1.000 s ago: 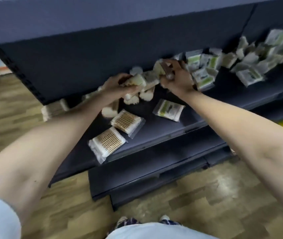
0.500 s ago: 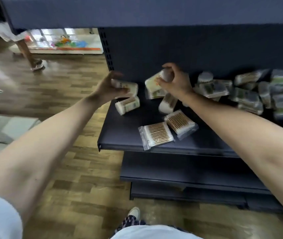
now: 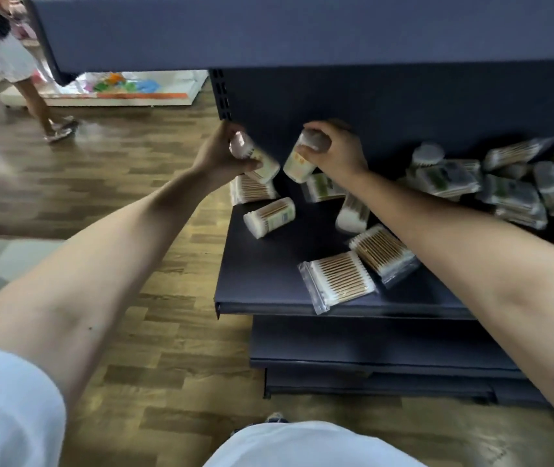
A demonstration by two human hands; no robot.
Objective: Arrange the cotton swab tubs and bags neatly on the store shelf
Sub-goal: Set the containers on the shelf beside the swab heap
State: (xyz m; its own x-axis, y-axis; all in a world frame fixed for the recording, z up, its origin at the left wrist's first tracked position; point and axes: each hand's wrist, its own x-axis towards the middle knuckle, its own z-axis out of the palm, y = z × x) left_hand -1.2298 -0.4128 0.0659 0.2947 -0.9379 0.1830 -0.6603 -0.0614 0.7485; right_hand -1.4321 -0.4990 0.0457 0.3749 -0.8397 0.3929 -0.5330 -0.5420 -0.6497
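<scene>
L hand (image 3: 218,155), R hand (image 3: 339,150) grip tubs (image 3: 265,165) (swabs, prob.).

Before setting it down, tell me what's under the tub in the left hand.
A swab bag lies on the shelf below; the tub and left hand cover its upper edge.

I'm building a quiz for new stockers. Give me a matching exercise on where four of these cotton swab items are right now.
1. left tub, in the left hand
2. right tub, in the right hand
3. loose tub
4. clear bag

a. nearest the shelf's front edge
b. lying on its side, untouched
c. held furthest left
d. held near a green-labelled bag

Pairs: 1-c, 2-d, 3-b, 4-a
</scene>
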